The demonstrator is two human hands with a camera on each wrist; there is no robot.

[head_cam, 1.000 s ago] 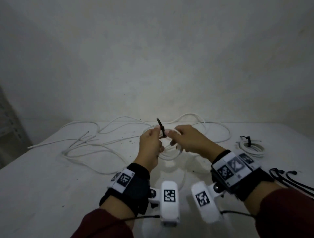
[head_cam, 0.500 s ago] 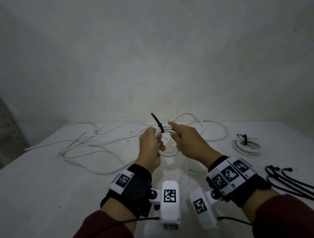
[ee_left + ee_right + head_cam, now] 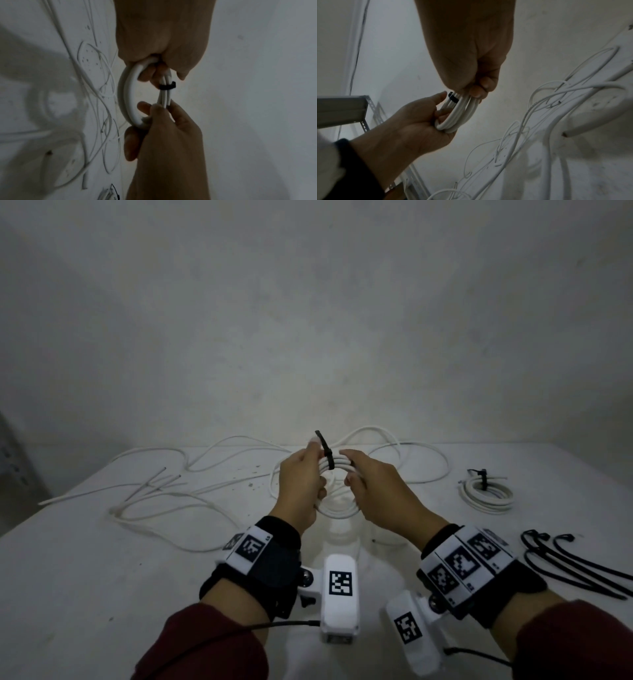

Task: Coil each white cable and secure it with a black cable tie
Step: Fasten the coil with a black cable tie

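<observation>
Both hands hold a coiled white cable [image 3: 337,510] upright above the table [image 3: 102,577]. A black cable tie [image 3: 329,462] is wrapped round the coil's top strands, its tail sticking up to the left. My left hand [image 3: 317,470] grips the coil's left side just beside the tie. My right hand [image 3: 347,469] pinches the strands right of the tie. In the left wrist view the tie [image 3: 167,86] bands the strands between the left hand [image 3: 163,73] and right hand [image 3: 157,109]. In the right wrist view the coil [image 3: 458,112] runs from my right hand [image 3: 479,92] into the left palm [image 3: 440,104].
Loose white cables [image 3: 164,491] sprawl over the table's left and far side. A tied coil [image 3: 486,494] lies at the right, with several spare black ties [image 3: 565,563] nearer the front right. A metal shelf [image 3: 342,108] stands off the left edge; a wall is behind.
The hands have risen a little with the coil. The tie, earlier held upright between the hands, now sits round the coil's top strands with its tail leaning left.
</observation>
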